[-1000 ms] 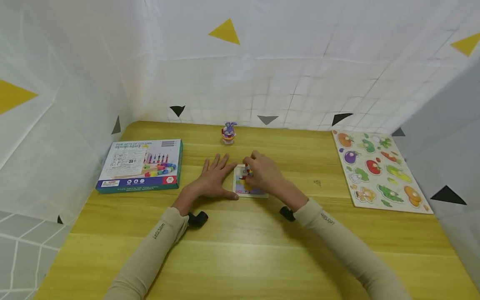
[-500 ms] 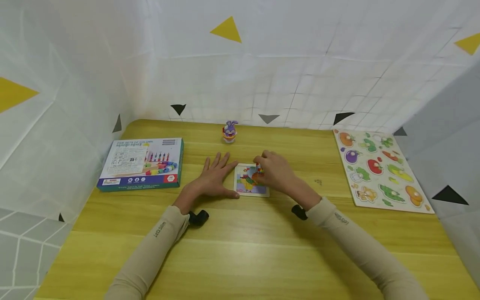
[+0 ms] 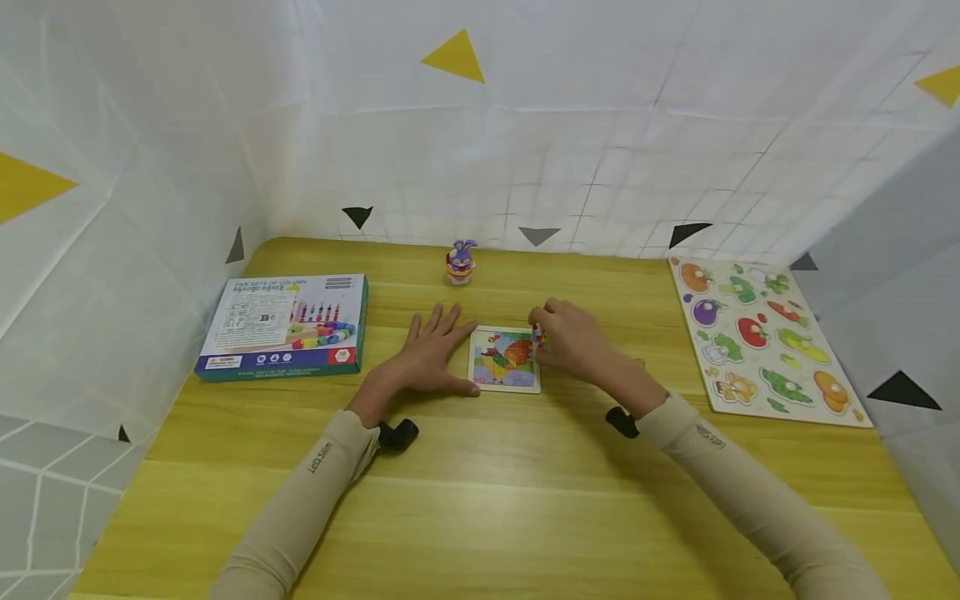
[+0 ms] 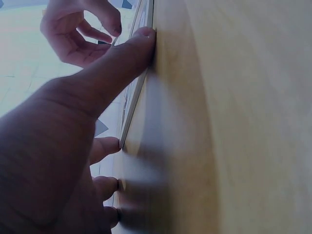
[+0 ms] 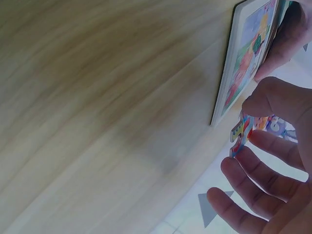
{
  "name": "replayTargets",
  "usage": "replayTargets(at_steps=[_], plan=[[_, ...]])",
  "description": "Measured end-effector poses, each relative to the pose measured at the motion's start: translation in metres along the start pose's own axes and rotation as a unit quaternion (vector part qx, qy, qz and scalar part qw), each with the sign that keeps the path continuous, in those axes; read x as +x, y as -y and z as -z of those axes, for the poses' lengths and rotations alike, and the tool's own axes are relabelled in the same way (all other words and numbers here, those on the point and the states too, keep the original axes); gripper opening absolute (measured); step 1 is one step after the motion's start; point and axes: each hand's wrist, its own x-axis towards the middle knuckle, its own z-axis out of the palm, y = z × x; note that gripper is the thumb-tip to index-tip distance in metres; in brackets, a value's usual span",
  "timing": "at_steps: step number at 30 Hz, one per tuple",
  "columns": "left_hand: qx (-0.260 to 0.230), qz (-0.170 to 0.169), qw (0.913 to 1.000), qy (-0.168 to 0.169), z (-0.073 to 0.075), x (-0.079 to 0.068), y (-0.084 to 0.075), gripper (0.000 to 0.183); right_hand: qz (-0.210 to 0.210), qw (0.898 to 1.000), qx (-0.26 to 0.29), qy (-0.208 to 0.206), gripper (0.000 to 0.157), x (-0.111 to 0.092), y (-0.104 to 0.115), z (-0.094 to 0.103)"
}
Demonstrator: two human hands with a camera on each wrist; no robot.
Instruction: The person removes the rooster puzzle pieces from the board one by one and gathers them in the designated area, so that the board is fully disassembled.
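My right hand pinches a small jigsaw piece, brightly coloured with a jagged edge, between thumb and fingers. It is just off the right edge of a small framed jigsaw puzzle, which shows a colourful bird picture and lies flat on the table. On the puzzle's left side, my left hand rests with fingers spread. Its thumb touches the lower left corner of the frame, and the index fingertip reaches the upper left one, as the left wrist view shows along the frame's edge.
A boxed bead set lies at the left. Behind the puzzle stands a purple rabbit figure. At the right is a vegetable peg puzzle board. White sheeting hangs behind the wooden table.
My right hand has moved right, from over the puzzle to beyond its right edge, carrying the jigsaw piece and uncovering the picture. My left hand keeps its place.
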Motion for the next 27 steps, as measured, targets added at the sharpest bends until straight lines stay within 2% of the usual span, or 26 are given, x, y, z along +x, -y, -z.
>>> replayTargets(at_steps=[11, 20, 27], plan=[[0.002, -0.001, 1.0000, 0.002, 0.001, -0.001, -0.001, 0.111, -0.003, 0.999, 0.017, 0.034, 0.035, -0.009, -0.017, 0.002], [-0.003, -0.002, 1.0000, 0.008, 0.002, 0.001, -0.001, 0.111, -0.026, 0.998, 0.014, 0.055, 0.039, -0.013, -0.028, 0.003], [-0.004, -0.001, 1.0000, 0.009, 0.002, 0.000, 0.000, 0.112, -0.021, 0.998, 0.019, 0.062, 0.036, -0.013, -0.034, -0.001]])
